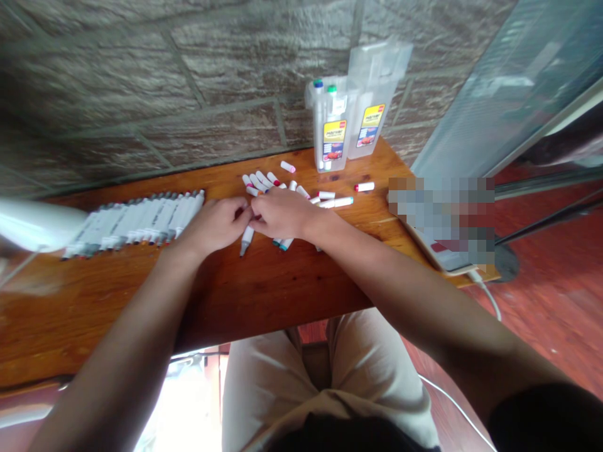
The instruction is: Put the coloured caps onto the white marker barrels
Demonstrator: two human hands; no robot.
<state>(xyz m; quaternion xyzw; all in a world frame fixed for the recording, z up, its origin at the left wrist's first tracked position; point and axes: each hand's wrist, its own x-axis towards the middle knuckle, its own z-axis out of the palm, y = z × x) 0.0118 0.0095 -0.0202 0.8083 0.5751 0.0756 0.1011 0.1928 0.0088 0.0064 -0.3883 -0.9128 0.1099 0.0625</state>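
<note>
My two hands meet over the desk, fingers closed. My left hand [219, 220] pinches an uncapped-looking white marker [247, 237], its grey, dark-tipped end pointing down toward me. At the marker's upper end, the fingers of my right hand [285, 212] are closed too; what exactly they grip there is partly hidden. Loose white marker caps [261, 180] with coloured ends lie just behind my hands. Under and beside my right hand are more markers, one with a teal end [284, 245] and a white one with a light-blue end [336, 202].
A long row of markers [136, 220] lies at left. Two clear plastic marker cases [332, 135] stand at the back against the stone wall; the nearer holds a few markers. A red-ended cap [364, 187] lies right. A device with a white cable [485, 292] sits at the desk's right edge.
</note>
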